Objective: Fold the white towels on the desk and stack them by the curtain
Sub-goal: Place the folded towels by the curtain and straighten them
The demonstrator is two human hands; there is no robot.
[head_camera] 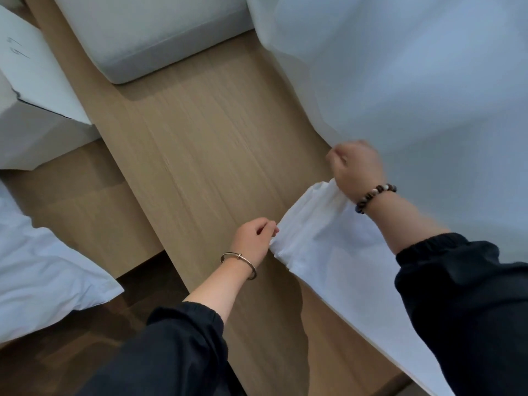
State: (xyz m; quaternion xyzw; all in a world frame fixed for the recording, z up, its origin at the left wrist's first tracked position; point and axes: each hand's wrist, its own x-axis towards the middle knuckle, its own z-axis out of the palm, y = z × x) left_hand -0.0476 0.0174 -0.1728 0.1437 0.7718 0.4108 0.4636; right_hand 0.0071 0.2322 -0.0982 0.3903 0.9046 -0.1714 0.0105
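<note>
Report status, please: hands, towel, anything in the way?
Left hand and right hand both pinch the towel. Towel bunched over the desk, not folded. Curtain hangs close beside it.

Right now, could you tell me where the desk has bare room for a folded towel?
The desk is bare in its middle, bordered by the grey cushion beyond, the white box at left and the left hand nearer. The right side is crowded: curtain, towel, right hand.

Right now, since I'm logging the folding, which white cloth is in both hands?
The towel over the desk, held by the left hand and right hand; the curtain hangs behind, the bedding lies apart at left.
</note>
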